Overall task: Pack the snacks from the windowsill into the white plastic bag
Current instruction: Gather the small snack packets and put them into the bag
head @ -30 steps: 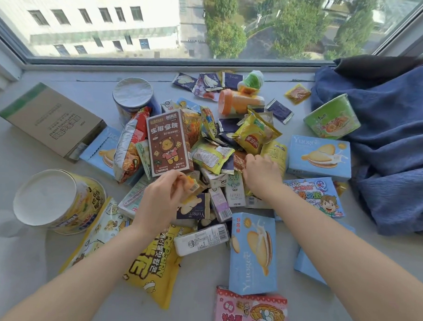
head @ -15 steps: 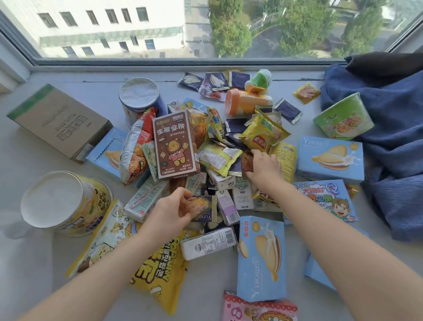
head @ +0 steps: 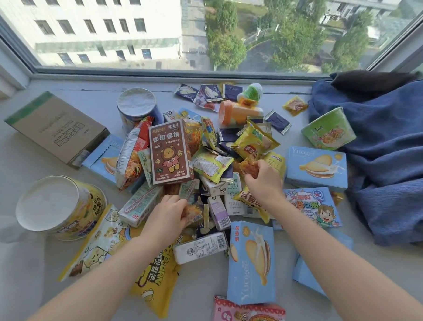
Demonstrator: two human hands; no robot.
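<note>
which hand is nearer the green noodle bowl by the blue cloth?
Right. The right hand grips an orange packet mid-pile, left of and below the green noodle bowl. The left hand is farther left and lower.

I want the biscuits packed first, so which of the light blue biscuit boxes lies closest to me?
The light blue box lying lengthwise between the forearms, below the right hand. The others sit further back: one by the blue cloth, one beside the cardboard box.

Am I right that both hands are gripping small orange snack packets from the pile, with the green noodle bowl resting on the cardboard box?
Not quite. The head view shows the green noodle bowl resting against the blue cloth, not the cardboard box. The left hand and right hand do each grip a small orange packet.
</note>
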